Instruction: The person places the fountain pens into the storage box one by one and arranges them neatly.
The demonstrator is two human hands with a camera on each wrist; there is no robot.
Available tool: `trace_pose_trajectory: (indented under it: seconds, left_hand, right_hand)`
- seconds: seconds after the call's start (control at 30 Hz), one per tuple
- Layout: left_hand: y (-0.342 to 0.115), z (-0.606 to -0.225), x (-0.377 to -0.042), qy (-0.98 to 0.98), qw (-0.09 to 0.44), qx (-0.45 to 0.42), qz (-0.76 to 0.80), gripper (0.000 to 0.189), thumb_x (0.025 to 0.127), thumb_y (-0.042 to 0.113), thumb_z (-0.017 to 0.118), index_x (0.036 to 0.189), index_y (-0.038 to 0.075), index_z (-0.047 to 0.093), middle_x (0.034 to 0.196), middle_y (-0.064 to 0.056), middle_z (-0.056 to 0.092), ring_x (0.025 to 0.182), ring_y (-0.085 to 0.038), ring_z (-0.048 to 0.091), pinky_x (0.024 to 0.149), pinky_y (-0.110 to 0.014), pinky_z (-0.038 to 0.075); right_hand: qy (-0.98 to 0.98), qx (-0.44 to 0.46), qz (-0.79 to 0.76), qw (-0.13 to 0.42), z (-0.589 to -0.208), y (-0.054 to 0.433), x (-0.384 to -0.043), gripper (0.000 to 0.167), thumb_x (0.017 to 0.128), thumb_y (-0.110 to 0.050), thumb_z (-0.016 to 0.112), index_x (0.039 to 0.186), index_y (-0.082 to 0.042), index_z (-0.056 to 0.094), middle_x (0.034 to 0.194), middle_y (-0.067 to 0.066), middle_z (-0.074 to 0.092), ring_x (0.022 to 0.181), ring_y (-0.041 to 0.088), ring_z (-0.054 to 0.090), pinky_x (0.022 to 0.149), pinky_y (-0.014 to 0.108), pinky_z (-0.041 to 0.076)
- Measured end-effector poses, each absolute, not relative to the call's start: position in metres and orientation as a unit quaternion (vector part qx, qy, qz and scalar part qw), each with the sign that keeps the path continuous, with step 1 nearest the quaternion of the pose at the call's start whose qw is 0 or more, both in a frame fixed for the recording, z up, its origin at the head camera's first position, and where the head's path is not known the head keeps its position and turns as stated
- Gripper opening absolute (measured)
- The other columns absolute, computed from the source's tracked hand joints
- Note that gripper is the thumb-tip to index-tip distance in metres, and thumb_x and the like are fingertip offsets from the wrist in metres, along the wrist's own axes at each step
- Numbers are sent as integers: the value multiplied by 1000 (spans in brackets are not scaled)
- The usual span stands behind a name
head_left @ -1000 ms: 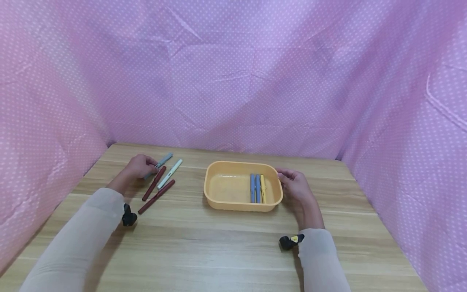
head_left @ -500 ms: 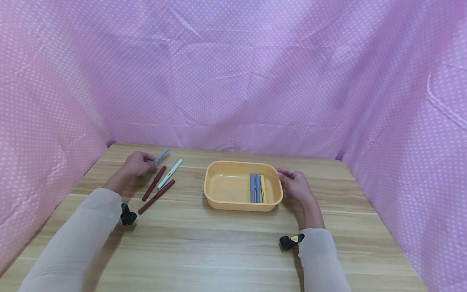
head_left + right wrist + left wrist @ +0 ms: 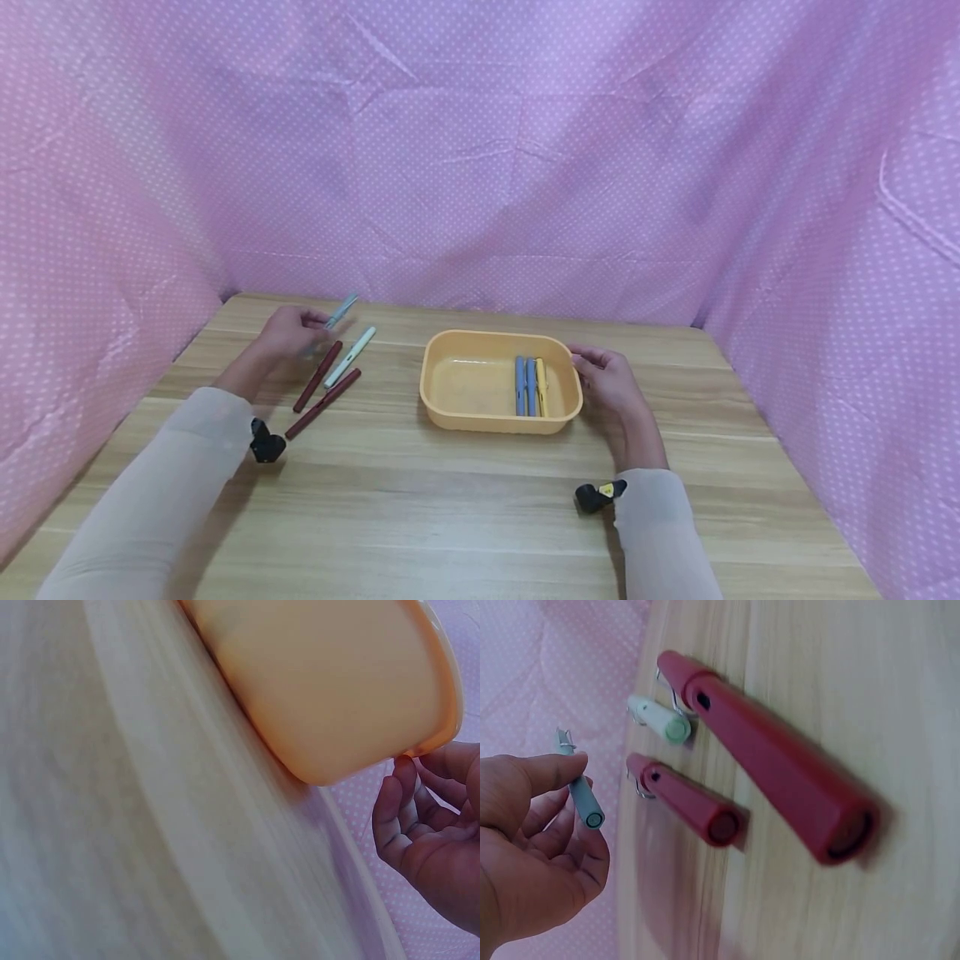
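My left hand pinches a grey-green pen between thumb and fingers. In the left wrist view that pen is raised off the table, its clip end pointing away. Close by lie a pale mint pen and two dark red pens, one nearer the hand and another in front. My right hand holds the right end of a yellow plastic basket; in the right wrist view its fingertips are at the rim. Inside, two blue pens and a yellow pen lie side by side.
A light wooden table bears everything. Pink dotted cloth hangs behind it and along both sides. A small black camera is worn on the left wrist, another on the right.
My left hand has lifted the grey-green pen and moved it slightly away and to the right. The right hand and the basket have stayed put.
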State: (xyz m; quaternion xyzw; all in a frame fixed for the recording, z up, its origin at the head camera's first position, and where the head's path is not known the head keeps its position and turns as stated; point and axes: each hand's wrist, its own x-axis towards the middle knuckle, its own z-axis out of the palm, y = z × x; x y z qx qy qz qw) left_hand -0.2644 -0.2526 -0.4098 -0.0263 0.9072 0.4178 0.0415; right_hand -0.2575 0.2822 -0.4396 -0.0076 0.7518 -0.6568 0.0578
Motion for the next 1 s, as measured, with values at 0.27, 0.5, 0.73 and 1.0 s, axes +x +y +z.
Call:
trace_pose_trajectory:
  seconds: [0.27, 0.5, 0.73, 1.0]
  left_hand:
    - [-240, -404, -272, 897, 38, -11, 440, 42, 100, 16, 67, 135, -4, 56, 127, -24, 61, 112, -34, 61, 93, -39, 56]
    - [-231, -400, -278, 887, 45, 12, 460, 47, 99, 14, 69, 138, -6, 54, 129, -27, 60, 108, -35, 65, 87, -35, 60]
    - [-220, -399, -285, 883, 55, 20, 466, 48, 98, 12, 69, 141, -3, 53, 131, -26, 59, 108, -33, 62, 91, -42, 59]
    - [-207, -398, -290, 885, 53, 35, 461, 47, 98, 16, 71, 139, 0, 56, 129, -25, 61, 107, -35, 64, 83, -36, 58]
  right_hand:
    - [741, 9, -669, 54, -439, 277, -259, 34, 105, -11, 59, 134, 5, 61, 125, 19, 65, 102, 14, 66, 88, 25, 59]
    - [741, 17, -669, 51, -437, 274, -260, 32, 104, -11, 60, 133, 4, 62, 125, 19, 65, 102, 17, 66, 88, 25, 59]
    - [747, 17, -663, 47, -436, 271, -261, 32, 104, -11, 59, 133, 4, 62, 124, 17, 66, 101, 15, 66, 87, 25, 59]
    - [740, 24, -671, 47, -439, 267, -263, 32, 105, -11, 59, 133, 4, 62, 126, 18, 65, 102, 16, 65, 88, 25, 59]
